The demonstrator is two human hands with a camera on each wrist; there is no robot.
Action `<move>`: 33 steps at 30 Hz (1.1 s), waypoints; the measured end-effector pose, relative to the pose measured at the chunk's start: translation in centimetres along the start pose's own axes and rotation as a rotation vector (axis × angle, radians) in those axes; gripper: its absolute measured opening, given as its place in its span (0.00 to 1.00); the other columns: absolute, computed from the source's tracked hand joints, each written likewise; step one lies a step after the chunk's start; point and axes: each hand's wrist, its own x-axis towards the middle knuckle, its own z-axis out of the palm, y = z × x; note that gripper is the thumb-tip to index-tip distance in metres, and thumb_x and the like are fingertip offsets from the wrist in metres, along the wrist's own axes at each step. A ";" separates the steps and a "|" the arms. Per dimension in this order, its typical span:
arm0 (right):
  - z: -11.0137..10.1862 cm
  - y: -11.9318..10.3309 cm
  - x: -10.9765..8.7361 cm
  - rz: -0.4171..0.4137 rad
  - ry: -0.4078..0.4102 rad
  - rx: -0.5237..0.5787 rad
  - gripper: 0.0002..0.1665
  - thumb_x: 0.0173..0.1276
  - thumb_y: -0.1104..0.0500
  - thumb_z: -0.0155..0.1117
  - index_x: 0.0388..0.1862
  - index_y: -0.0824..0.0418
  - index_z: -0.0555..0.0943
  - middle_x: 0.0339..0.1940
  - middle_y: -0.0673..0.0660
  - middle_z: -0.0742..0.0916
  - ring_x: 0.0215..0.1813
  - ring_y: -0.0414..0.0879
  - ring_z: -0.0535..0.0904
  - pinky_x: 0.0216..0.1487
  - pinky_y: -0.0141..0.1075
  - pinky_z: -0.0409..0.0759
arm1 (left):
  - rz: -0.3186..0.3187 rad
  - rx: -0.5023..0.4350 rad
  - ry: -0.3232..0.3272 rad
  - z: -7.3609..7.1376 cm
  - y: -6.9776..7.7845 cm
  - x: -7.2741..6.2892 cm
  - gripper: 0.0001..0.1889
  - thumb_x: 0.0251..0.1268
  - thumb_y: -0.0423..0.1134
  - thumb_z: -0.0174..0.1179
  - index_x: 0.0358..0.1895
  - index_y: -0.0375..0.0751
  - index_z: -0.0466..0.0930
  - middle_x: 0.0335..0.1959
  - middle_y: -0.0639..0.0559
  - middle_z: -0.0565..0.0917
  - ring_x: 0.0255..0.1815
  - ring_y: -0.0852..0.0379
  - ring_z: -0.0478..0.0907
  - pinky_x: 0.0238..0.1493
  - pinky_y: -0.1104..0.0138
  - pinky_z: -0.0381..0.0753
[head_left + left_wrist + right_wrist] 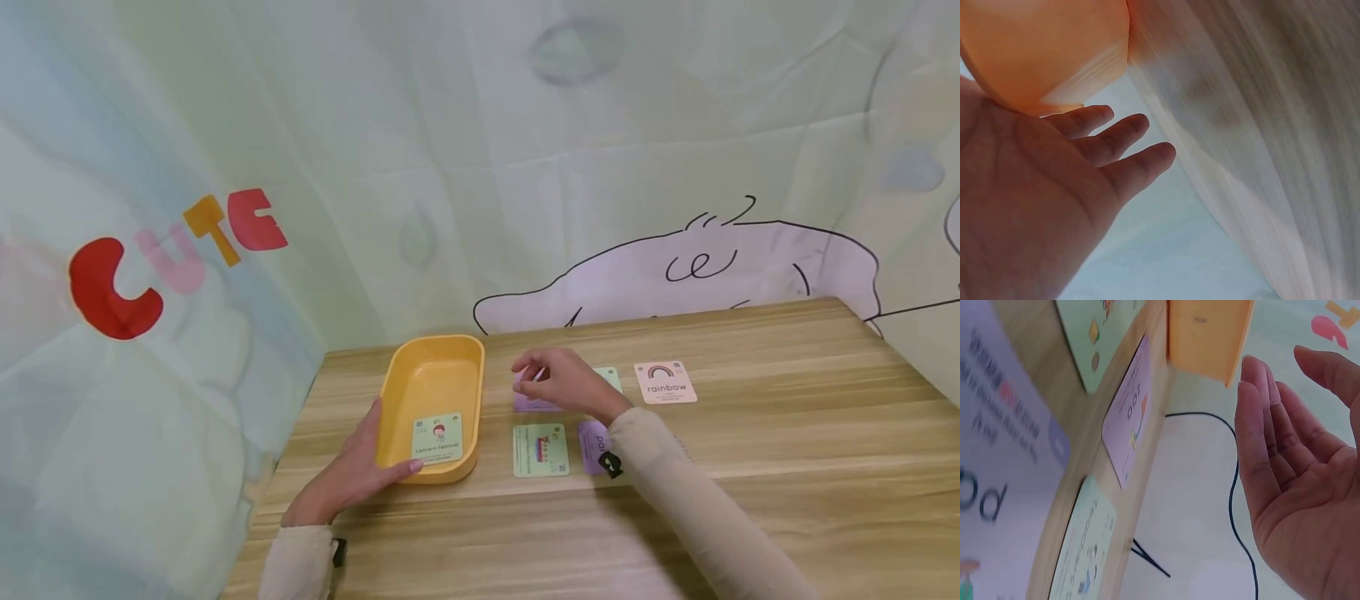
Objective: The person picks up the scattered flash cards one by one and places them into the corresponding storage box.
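My left hand [356, 467] rests against the near left corner of a yellow tray [392, 400], its thumb at the front edge. In the left wrist view its fingers are straight beside the tray. A green "Lantern Festival" card [437, 439] lies inside the tray. Above the table, my right hand [573, 383] holds nothing, fingers loosely bent. Beneath it are a purple "zoo" card [1129, 415] and a green card [609, 377], both partly hidden in the head view. Nearer me lie a green card with a boat picture [542, 450] and a purple card [592, 446], partly covered by the right wrist.
A pink "rainbow" card [666, 383] lies right of the right hand. The wooden table [787, 400] extends to the right and toward me. A printed curtain [420, 167] hangs along its back and left sides.
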 end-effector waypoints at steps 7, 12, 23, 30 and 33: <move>-1.6 1.0 -0.6 0.015 0.015 -0.002 0.19 0.67 0.60 0.70 0.56 0.63 0.83 0.38 0.51 0.88 0.37 0.43 0.84 0.39 0.38 0.81 | -0.016 -0.002 -0.009 0.1 0.0 -0.1 0.60 0.55 0.60 0.73 0.82 0.45 0.41 0.70 0.43 0.67 0.59 0.46 0.67 0.63 0.48 0.66; -2.6 1.7 -1.0 0.043 0.017 0.006 0.21 0.68 0.59 0.70 0.58 0.63 0.82 0.39 0.52 0.89 0.37 0.45 0.86 0.38 0.39 0.81 | -0.016 0.003 -0.008 0.0 -0.1 -0.1 0.61 0.54 0.61 0.73 0.82 0.45 0.41 0.72 0.42 0.65 0.62 0.45 0.66 0.66 0.44 0.64; -4.7 3.2 -2.1 0.095 0.023 -0.005 0.24 0.69 0.57 0.70 0.62 0.64 0.80 0.41 0.54 0.89 0.42 0.52 0.86 0.42 0.40 0.82 | 0.015 -0.001 0.003 0.1 -0.4 0.1 0.60 0.54 0.59 0.73 0.82 0.46 0.42 0.70 0.43 0.68 0.60 0.47 0.67 0.65 0.46 0.65; -5.9 3.9 -2.8 0.106 0.026 -0.012 0.26 0.68 0.57 0.70 0.62 0.65 0.79 0.41 0.55 0.88 0.40 0.53 0.84 0.41 0.41 0.81 | 0.009 -0.001 -0.001 0.1 -0.5 0.0 0.61 0.55 0.59 0.73 0.83 0.44 0.40 0.75 0.41 0.62 0.63 0.44 0.65 0.67 0.42 0.62; -6.4 4.2 -3.0 0.107 0.014 -0.013 0.26 0.68 0.57 0.70 0.63 0.66 0.79 0.41 0.56 0.88 0.41 0.55 0.85 0.42 0.41 0.81 | 0.011 -0.006 0.000 0.1 -0.5 -0.1 0.61 0.55 0.59 0.73 0.83 0.43 0.40 0.76 0.40 0.62 0.64 0.44 0.64 0.67 0.42 0.62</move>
